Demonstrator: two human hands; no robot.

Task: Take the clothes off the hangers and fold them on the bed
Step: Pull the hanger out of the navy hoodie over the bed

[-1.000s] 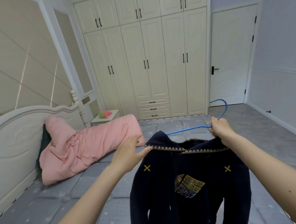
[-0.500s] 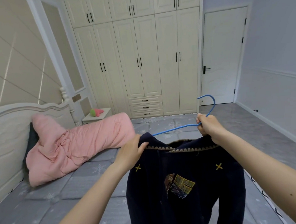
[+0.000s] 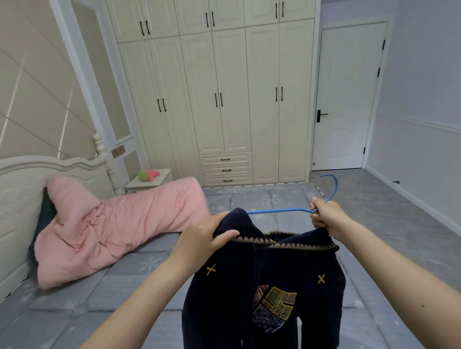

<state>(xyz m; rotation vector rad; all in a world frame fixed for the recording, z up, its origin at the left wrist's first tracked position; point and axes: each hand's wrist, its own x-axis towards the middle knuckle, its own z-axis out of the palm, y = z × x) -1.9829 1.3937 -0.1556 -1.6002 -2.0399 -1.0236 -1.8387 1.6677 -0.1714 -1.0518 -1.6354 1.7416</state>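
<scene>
Head view: navy sweater (image 3: 262,292) (yellow crosses) half off blue hanger (image 3: 279,211).

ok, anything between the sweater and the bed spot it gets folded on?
Nothing visible. The sweater hangs over bare grey bed; the pink quilt lies off to the left by the headboard. The blue hanger is partly out, in the right hand.

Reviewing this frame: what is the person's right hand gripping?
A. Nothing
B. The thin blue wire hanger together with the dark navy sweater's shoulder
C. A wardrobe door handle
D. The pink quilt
B: the right hand is closed around the thin blue wire hanger near its hook, bunching the dark navy sweater shoulder beneath it.
</scene>
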